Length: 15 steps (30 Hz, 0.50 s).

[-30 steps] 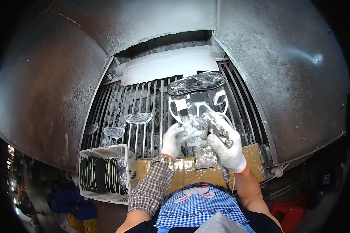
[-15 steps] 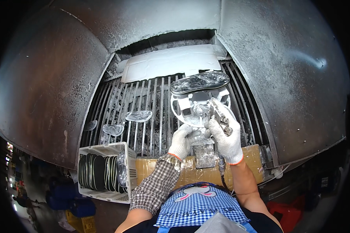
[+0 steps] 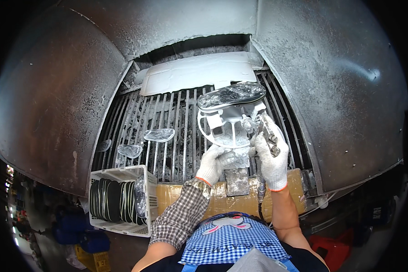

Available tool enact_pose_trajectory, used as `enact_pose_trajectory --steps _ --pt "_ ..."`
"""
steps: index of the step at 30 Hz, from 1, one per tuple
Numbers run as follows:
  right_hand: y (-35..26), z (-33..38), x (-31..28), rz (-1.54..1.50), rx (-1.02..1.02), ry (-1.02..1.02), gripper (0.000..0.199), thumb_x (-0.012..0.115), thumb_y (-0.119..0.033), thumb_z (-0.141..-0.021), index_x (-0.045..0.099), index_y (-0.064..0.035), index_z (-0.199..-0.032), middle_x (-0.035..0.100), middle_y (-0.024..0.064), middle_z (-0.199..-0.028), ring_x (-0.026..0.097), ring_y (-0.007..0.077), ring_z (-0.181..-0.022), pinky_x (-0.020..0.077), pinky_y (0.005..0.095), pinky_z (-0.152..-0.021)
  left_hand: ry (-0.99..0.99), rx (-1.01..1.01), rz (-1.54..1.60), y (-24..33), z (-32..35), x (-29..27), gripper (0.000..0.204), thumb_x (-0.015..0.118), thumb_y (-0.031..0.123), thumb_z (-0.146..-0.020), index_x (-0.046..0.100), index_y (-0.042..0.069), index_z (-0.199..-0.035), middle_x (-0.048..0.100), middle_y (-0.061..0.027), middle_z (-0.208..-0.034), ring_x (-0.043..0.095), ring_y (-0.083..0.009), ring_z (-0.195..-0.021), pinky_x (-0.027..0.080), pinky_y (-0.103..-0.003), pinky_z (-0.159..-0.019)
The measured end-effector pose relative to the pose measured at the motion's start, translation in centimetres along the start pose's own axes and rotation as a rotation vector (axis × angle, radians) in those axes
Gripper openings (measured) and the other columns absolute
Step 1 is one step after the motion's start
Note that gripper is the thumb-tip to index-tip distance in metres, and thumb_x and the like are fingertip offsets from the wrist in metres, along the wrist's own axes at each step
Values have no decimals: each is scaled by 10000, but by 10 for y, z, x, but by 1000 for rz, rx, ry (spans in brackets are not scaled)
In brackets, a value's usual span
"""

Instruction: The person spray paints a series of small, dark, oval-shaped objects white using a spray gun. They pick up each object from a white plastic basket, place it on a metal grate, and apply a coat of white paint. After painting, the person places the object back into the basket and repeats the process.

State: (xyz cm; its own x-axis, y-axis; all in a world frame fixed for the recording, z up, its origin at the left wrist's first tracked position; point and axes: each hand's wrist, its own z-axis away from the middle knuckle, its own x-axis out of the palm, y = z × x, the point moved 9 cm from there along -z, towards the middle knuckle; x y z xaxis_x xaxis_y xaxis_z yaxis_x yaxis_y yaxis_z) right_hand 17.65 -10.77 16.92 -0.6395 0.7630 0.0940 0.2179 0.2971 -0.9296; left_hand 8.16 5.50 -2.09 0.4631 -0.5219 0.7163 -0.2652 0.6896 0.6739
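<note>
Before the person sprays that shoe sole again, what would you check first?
1. Spray gun gripped in right hand: ok.
2. Left hand steadies the white holder: ok.
3. Clear sole seated on top of the holder: ok.
4. Both hands gloved: ok.
5. Nozzle aimed at the sole: cannot tell.
6. Finished soles on the grate lie apart from the holder: ok.

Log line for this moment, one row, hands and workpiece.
left hand: steadies white fixture from below | right hand: holds spray gun at fixture | glossy sole: atop fixture | grate: two more soles
</note>
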Motion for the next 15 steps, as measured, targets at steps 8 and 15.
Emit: enact_pose_trajectory --steps 8,15 --pt "-7 7 -7 70 -43 83 564 663 -41 -1026 484 85 -1546 735 113 -1168 640 92 -843 536 250 -748 27 -31 64 -7 -1 1 493 573 113 -991 505 -34 -1457 644 -236 -1347 668 -380 -1219 563 -635 -1052" --pt "-2 9 -4 -89 18 8 570 648 -20 -1028 454 116 -1547 692 161 -1320 680 180 -1157 534 304 -1007 53 -114 144 -13 1 -2 430 574 90 -1007 557 -23 -1421 668 -186 -1331 692 -319 -1150 596 -504 -986"
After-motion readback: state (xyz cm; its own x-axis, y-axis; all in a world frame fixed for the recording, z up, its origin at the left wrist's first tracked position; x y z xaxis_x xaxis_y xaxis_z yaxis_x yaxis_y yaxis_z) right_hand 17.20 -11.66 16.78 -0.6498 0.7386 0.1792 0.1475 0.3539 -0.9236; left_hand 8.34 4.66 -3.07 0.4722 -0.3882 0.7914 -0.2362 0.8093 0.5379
